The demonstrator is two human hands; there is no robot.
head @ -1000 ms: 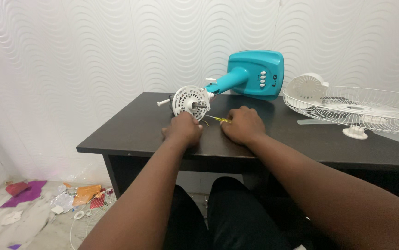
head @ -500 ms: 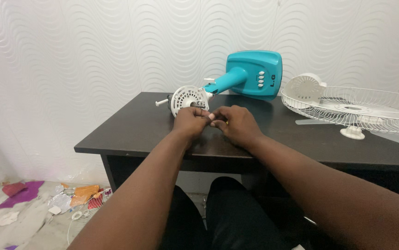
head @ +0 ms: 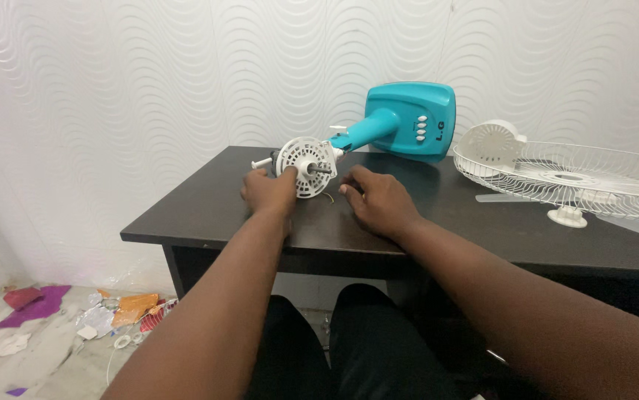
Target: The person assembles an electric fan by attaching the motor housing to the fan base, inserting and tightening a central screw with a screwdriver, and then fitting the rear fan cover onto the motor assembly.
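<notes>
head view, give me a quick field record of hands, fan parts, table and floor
left hand: on the white round motor housing, fingers against its rim
right hand: resting flat on the dark table, holding nothing
motor housing: stands on the table at the end of the teal fan base's neck
teal fan base: lying on its side against the wall
wire fan guard: lying at the table's right side
white fan blade: partly under the guard
floor: scraps of wrapping and litter at lower left

Both arms reach forward, left hand [head: 271, 191] curled, right hand [head: 377, 200] resting palm-down.
</notes>
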